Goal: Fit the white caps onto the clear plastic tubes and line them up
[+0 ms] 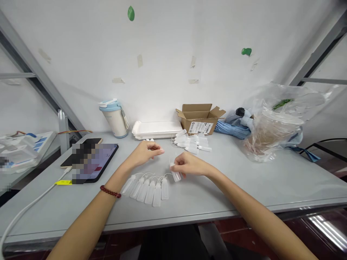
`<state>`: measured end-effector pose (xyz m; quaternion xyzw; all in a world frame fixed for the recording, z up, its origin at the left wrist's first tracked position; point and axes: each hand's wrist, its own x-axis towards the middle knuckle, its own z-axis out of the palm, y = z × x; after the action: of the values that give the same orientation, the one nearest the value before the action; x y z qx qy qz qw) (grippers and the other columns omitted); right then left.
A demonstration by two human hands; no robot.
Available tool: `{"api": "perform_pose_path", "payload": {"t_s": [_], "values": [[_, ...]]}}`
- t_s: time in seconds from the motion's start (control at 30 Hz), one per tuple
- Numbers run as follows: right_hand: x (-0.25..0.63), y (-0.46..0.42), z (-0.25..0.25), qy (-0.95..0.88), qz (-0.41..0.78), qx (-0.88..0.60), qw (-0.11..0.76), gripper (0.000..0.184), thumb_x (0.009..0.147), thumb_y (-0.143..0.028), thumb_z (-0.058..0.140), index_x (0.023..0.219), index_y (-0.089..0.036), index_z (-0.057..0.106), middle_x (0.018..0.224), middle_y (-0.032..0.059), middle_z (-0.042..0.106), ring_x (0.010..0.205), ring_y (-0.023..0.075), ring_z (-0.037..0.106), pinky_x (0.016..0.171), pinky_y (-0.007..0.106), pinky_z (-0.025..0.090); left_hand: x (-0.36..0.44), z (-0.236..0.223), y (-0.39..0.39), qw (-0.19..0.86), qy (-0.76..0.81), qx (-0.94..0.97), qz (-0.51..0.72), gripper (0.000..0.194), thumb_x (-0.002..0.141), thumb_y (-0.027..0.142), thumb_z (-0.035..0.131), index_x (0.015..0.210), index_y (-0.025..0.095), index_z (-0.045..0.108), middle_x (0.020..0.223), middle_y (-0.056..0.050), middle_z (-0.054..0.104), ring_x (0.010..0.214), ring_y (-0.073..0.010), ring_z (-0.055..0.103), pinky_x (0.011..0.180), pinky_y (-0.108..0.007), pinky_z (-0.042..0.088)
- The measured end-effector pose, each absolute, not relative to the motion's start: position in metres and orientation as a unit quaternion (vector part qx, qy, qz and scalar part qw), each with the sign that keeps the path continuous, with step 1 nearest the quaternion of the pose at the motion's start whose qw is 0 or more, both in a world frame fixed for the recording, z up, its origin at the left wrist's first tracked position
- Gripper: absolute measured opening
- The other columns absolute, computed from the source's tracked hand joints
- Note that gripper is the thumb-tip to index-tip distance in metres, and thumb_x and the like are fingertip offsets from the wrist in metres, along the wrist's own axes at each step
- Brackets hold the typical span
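Observation:
My right hand (pixel 187 164) is closed in a pinch around a small translucent plastic bottle (pixel 176 176) with a thin looped cord at its top; the bottle is tilted just above the table. To its left, my left hand (pixel 148 152) has its fingers curled and pinched together; whatever they hold, if anything, is too small to make out. Small white pieces (pixel 149 140) lie just behind the left hand. Between my forearms, several like bottles (pixel 150 191) lie fanned side by side, their cords pointing away from me. Another cluster of bottles (pixel 192 146) rests behind my right hand.
An open cardboard box (pixel 193 124) and a stack of white trays (pixel 158 130) stand by the wall. A cream tumbler (pixel 115 121) is at the back left, near two phones (pixel 104 169) and a white cable (pixel 35 202). A plastic bag with a tub (pixel 271 126) and blue cloth (pixel 230 129) sit right.

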<state>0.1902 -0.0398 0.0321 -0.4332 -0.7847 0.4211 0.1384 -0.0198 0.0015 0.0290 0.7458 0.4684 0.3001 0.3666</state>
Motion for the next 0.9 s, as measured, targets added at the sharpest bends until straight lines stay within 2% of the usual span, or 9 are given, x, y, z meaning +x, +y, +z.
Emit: {"api": "perform_pose_path", "payload": {"t_s": [0.1,0.17,0.37,0.6,0.67,0.77,0.9], "values": [[0.188,-0.034,0.025,-0.775,0.336,-0.452,0.287,0.029,0.082,-0.037,0.053,0.062,-0.016,0.052,0.054,-0.0008,0.057,0.05,0.0089,0.05,0.05,0.021,0.035,-0.016,0.036,-0.004,0.385,0.464,0.729,0.325,0.031,0.07,0.046,0.063,0.075,0.016,0.067,0.073,-0.004,0.064,0.067,-0.0161,0.057,0.057,-0.027,0.049],[0.184,-0.031,0.015,-0.78,0.273,-0.451,0.337,0.024,0.082,-0.037,0.055,0.069,-0.016,0.054,0.062,0.0,0.059,0.055,0.0101,0.052,0.054,0.022,0.037,-0.015,0.038,-0.006,0.39,0.471,0.714,0.34,0.032,0.071,0.047,0.063,0.076,0.016,0.067,0.071,-0.003,0.062,0.061,-0.0138,0.054,0.058,-0.027,0.048],[0.179,-0.018,-0.016,-0.819,0.166,-0.44,0.33,0.015,0.086,-0.031,0.052,0.086,-0.016,0.053,0.08,0.0041,0.061,0.065,0.0133,0.055,0.064,0.027,0.04,-0.016,0.033,-0.004,0.434,0.439,0.712,0.335,0.032,0.072,0.047,0.063,0.079,0.016,0.066,0.069,-0.002,0.06,0.059,-0.0131,0.052,0.059,-0.027,0.046],[0.176,-0.013,-0.023,-0.798,0.203,-0.458,0.334,0.014,0.085,-0.03,0.053,0.085,-0.016,0.051,0.076,0.0033,0.06,0.061,0.013,0.053,0.058,0.025,0.039,-0.007,0.035,-0.014,0.414,0.435,0.75,0.278,0.028,0.072,0.044,0.063,0.064,0.017,0.064,0.051,0.002,0.052,0.049,-0.011,0.046,0.049,-0.023,0.036],[0.174,-0.014,-0.023,-0.797,0.216,-0.455,0.333,0.013,0.085,-0.029,0.053,0.086,-0.017,0.051,0.073,0.0022,0.059,0.059,0.0126,0.052,0.055,0.024,0.038,-0.001,0.035,-0.019,0.406,0.426,0.761,0.272,0.028,0.073,0.044,0.062,0.064,0.017,0.064,0.052,0.002,0.055,0.049,-0.0114,0.047,0.048,-0.024,0.035],[0.173,-0.017,-0.024,-0.797,0.222,-0.45,0.336,0.012,0.083,-0.029,0.054,0.086,-0.017,0.051,0.069,0.0005,0.057,0.059,0.0127,0.052,0.054,0.024,0.037,0.004,0.033,-0.02,0.357,0.433,0.768,0.308,0.025,0.074,0.042,0.061,0.071,0.017,0.066,0.062,-0.001,0.063,0.057,-0.014,0.054,0.054,-0.025,0.04],[0.172,-0.018,-0.026,-0.79,0.232,-0.452,0.342,0.016,0.08,-0.027,0.059,0.086,-0.018,0.047,0.068,-0.0013,0.055,0.057,0.0121,0.05,0.054,0.024,0.037,0.004,0.025,-0.014,0.261,0.475,0.774,0.328,0.026,0.075,0.041,0.059,0.072,0.016,0.065,0.066,-0.002,0.064,0.062,-0.0158,0.055,0.058,-0.026,0.041]]}}
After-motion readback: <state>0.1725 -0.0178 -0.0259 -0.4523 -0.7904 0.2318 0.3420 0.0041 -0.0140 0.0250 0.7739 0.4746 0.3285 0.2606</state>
